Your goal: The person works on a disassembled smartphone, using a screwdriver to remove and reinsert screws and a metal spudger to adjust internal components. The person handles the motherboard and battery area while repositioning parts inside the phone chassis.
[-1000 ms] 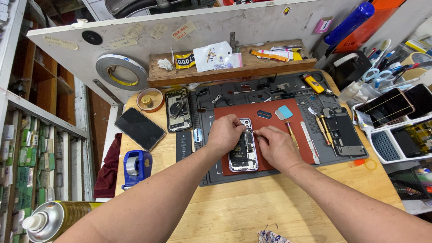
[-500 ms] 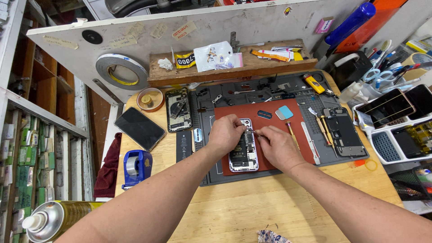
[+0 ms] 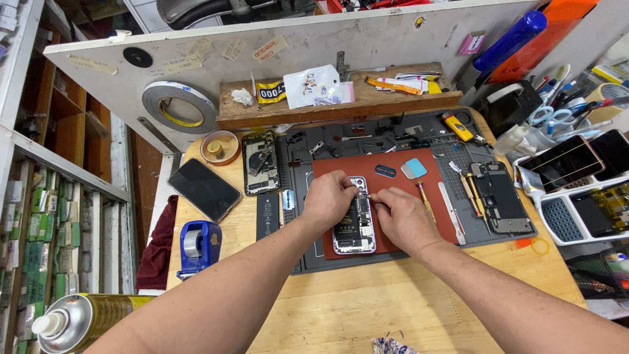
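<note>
Phone (image 3: 354,226), opened, long axis running away from the person, on red mat (image 3: 393,177); left hand (image 3: 329,200) steadies its top edge, right hand (image 3: 401,219) fingers pinched at upper right, contents unclear.

White printed pouch (image 3: 313,85) on wooden shelf (image 3: 341,110); yellow-black label (image 3: 270,92) beside it; dark phone screen (image 3: 204,189) left; two dark screens in white tray (image 3: 569,162) right.

An opened phone (image 3: 354,226) lies on a mat (image 3: 386,172) at the middle of the workbench (image 3: 367,308); the left hand (image 3: 329,198) rests on its left edge, the right hand (image 3: 401,218) on its right; a second opened phone (image 3: 260,162) lies left of the mat; a tape dispenser (image 3: 196,244) stands nearer, at the left; a wooden shelf (image 3: 341,105) runs behind; trays (image 3: 576,196) sit at the right.
</note>
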